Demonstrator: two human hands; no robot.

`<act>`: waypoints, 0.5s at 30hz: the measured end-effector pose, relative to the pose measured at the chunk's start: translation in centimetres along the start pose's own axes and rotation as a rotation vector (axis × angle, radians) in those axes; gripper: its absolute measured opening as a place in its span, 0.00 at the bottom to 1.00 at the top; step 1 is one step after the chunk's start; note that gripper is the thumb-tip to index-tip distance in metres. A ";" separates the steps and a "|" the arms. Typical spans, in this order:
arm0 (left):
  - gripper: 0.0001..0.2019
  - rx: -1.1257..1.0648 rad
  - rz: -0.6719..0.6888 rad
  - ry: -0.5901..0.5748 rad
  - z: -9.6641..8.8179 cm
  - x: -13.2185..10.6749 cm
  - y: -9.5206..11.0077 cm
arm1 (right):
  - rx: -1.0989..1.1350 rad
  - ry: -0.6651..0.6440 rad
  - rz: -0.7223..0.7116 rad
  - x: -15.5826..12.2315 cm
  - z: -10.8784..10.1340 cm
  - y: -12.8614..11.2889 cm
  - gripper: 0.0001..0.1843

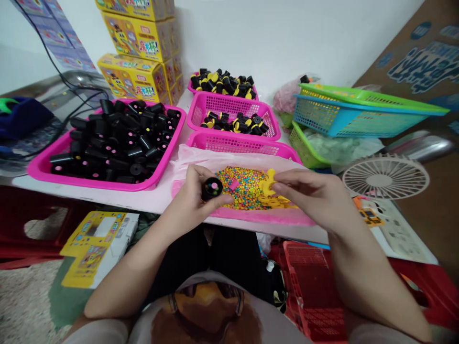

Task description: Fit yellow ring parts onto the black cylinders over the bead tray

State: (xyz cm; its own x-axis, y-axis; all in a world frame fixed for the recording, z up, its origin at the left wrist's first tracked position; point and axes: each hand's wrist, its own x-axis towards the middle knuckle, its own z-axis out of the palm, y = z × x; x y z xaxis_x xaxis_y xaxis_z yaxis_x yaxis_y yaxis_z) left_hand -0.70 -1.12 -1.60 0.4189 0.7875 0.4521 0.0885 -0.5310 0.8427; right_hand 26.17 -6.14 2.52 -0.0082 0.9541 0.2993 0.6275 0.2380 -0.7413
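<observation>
Left hand (188,200) closed round a black tube (211,189) with coloured dots on its end, right hand (308,191) half-curled at yellow plastic pieces (268,184) (hold unclear), big pile of candy beads (240,188) left, pink tray (89,185) full of tubes.

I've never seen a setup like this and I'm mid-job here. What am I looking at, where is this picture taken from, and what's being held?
There is no machine here. This is one picture from a camera worn on a person's head, looking down at their own bare hands. The left hand holds a black cylinder with coloured dots at its end. The right hand is at some yellow plastic pieces, beside a heap of coloured beads on a plastic sheet. Also on the white table are a pink tray full of black cylinders and pink baskets.
</observation>
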 end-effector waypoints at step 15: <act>0.23 0.080 0.210 -0.046 3.2 -4.6 -0.3 | 0.818 0.241 0.081 -5.3 11.2 -2.5 0.09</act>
State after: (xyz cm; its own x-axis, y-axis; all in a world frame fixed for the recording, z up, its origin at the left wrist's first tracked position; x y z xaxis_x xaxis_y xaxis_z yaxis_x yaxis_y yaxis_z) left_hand 0.27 -5.62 -4.88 0.4759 0.6429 0.6002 0.0658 -0.7065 0.7047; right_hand 15.98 -9.72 -3.94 0.2360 0.9314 0.2773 -0.1413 0.3152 -0.9385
